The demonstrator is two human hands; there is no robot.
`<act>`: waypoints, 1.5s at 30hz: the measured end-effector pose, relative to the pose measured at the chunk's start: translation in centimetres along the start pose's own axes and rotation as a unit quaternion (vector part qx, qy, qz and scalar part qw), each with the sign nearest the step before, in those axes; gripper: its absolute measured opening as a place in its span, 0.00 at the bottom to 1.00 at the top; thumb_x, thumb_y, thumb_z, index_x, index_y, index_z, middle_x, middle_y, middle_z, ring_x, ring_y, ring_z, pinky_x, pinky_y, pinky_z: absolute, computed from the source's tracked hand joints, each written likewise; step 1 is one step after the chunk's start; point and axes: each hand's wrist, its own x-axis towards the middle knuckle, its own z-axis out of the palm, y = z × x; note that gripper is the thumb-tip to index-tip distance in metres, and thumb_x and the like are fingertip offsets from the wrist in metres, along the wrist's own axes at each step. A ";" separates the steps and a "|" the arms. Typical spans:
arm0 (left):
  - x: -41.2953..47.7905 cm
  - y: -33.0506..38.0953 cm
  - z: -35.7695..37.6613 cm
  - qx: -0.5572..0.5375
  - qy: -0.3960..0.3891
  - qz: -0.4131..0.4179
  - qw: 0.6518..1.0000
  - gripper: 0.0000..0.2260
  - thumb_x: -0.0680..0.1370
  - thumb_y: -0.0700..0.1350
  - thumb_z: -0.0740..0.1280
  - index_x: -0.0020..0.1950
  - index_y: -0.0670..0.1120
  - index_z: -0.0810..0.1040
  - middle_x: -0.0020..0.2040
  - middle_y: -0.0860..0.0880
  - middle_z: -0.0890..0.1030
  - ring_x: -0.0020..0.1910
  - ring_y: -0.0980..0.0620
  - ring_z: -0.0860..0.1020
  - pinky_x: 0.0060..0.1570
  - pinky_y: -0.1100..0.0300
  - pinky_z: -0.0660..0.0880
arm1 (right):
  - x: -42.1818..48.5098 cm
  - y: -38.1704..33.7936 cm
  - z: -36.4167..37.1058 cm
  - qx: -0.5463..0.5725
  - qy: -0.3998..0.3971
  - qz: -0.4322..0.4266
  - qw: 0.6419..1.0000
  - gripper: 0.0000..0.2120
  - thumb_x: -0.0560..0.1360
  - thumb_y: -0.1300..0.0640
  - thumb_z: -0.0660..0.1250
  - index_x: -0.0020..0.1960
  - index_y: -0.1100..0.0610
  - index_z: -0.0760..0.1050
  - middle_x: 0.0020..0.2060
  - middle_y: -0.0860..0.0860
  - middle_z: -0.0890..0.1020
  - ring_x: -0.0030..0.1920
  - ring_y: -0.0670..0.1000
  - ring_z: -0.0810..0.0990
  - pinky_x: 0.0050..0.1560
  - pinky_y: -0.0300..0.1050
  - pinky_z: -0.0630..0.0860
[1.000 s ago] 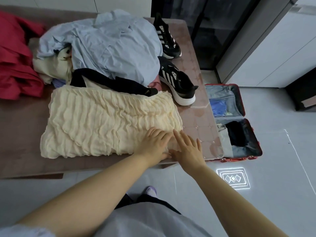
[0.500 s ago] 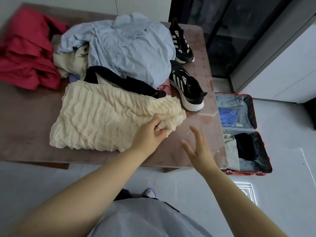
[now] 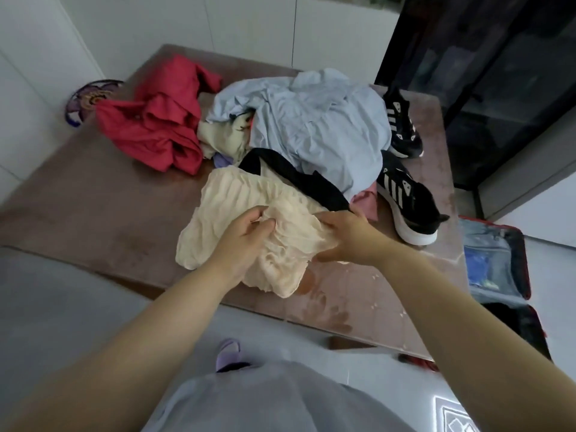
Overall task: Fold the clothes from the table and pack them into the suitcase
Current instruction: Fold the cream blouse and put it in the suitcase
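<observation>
The left hand and the right hand are both gripping the crumpled cream garment with curled fingers, bunching it just above the bench near its front edge, while the open suitcase is lying on the floor at the right.

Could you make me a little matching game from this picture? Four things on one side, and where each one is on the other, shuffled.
Things:
1. cream top
2. red garment
3. black sneakers
4. suitcase

Places:
A. open on the floor, right of the table
B. gripped by the left hand and right hand
C. bunched at the table's far left
D. on the table's right side, beside the blue shirt

Pairs: 1-B, 2-C, 3-D, 4-A
</observation>
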 end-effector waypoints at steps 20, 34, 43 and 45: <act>0.3 -6.5 -12.0 0.031 0.256 -0.193 0.947 0.12 0.77 0.41 0.64 0.59 0.40 0.70 0.51 0.45 0.77 0.50 0.46 0.76 0.41 0.61 0.73 | 17.7 -13.8 1.1 -0.303 0.099 -0.168 0.933 0.21 0.77 0.65 0.60 0.68 0.53 0.69 0.67 0.52 0.69 0.71 0.58 0.62 0.73 0.57 0.37; 1.7 -9.7 -16.4 0.615 -0.231 0.115 0.745 0.36 0.73 0.67 0.53 0.66 0.70 0.27 0.70 0.62 0.26 0.69 0.59 0.25 0.67 0.57 0.26 | 4.5 -4.2 9.4 -0.044 0.110 -0.084 0.989 0.30 0.70 0.36 0.60 0.67 0.50 0.70 0.65 0.53 0.72 0.64 0.52 0.63 0.67 0.61 0.63; 4.6 -10.1 -16.7 0.621 -0.210 0.201 0.728 0.33 0.70 0.74 0.49 0.73 0.69 0.43 0.74 0.53 0.61 0.71 0.50 0.58 0.69 0.46 0.48 | 1.7 -4.3 12.5 -0.121 -0.025 -0.044 0.991 0.32 0.73 0.49 0.67 0.74 0.45 0.60 0.74 0.55 0.62 0.73 0.63 0.61 0.70 0.59 0.55; 5.5 -8.9 -16.6 0.641 -0.221 0.210 0.704 0.34 0.72 0.67 0.60 0.75 0.61 0.54 0.73 0.50 0.65 0.70 0.46 0.65 0.69 0.46 0.49 | 2.0 -4.8 12.1 -0.114 -0.023 -0.040 0.992 0.26 0.73 0.55 0.64 0.71 0.48 0.69 0.71 0.56 0.67 0.70 0.64 0.66 0.68 0.63 0.58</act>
